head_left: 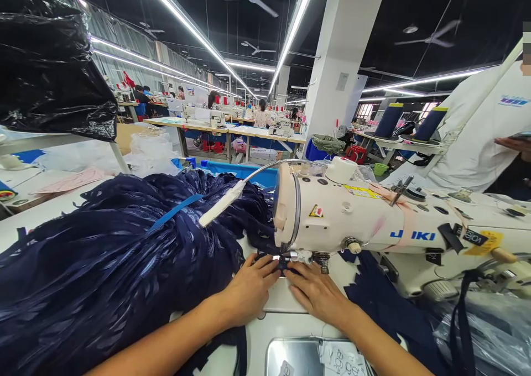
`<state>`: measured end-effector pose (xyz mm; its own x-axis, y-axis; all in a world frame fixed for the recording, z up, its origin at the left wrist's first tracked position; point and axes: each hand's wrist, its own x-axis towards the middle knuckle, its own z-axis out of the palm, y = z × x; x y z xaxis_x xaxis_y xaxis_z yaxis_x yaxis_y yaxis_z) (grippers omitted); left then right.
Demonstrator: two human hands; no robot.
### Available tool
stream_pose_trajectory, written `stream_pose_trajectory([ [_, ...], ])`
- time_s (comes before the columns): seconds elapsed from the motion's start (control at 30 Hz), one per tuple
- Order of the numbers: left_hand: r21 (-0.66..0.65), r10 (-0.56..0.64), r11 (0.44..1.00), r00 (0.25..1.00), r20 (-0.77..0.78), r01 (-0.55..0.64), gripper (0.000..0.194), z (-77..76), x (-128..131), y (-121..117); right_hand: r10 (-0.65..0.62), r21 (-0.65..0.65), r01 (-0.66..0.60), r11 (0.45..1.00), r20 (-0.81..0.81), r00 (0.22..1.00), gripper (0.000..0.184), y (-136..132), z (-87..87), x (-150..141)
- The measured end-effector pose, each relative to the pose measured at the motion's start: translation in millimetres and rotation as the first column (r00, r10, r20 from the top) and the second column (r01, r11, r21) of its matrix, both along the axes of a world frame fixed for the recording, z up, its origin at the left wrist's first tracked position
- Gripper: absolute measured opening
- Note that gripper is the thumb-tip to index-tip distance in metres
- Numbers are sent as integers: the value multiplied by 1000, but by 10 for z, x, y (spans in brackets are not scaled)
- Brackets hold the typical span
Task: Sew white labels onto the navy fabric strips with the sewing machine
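Note:
My left hand point(254, 285) and my right hand point(313, 290) lie close together on the bed of a white sewing machine point(332, 215). Under the needle area, a small dark navy fabric piece point(282, 264) shows between my fingertips. The left fingers stretch forward and press down at its left side. On the right, my fingers reach toward the presser foot, slightly spread, with the thumb apart. Most of the piece is hidden by my fingers and the machine head. A large bundle of navy fabric strips point(124, 243), tied with a blue band point(174, 213), sits left of my hands.
A bendable lamp point(222, 203) reaches over the bundle. Navy fabric point(381, 287) and clear plastic point(489, 326) lie at right. A metal tray point(292, 354) with labels is in front. Two thread cones point(389, 121) stand behind, near a person in white point(468, 127).

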<state>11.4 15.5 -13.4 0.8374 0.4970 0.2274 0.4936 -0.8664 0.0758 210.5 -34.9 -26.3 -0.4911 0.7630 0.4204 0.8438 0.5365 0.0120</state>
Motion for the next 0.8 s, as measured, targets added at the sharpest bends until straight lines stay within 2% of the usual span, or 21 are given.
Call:
stream_pose_trajectory([
  [0.2,-51,21,998,1000,-22,-22,44,51,17,67,-68,-112,71,991,28,997,36,22,42,13],
  [0.37,-57,38,998,998,-52,-41,44,84,34,105,-134,-231,120,965,-45,990,38,62,11,63],
  [0.5,61,121,991,991,-52,-118,35,128,81,82,-198,-200,176,964,-99,975,36,125,-72,80],
  [0.63,200,245,953,967,-69,-227,27,160,155,8,-270,-104,265,959,-39,962,32,152,-64,16],
  [0.73,336,311,893,950,23,-300,32,140,177,3,-260,-29,262,965,58,964,38,199,6,-32],
  [0.8,424,300,854,951,75,-303,35,109,167,81,-226,-1,228,974,133,965,45,243,75,-28],
])
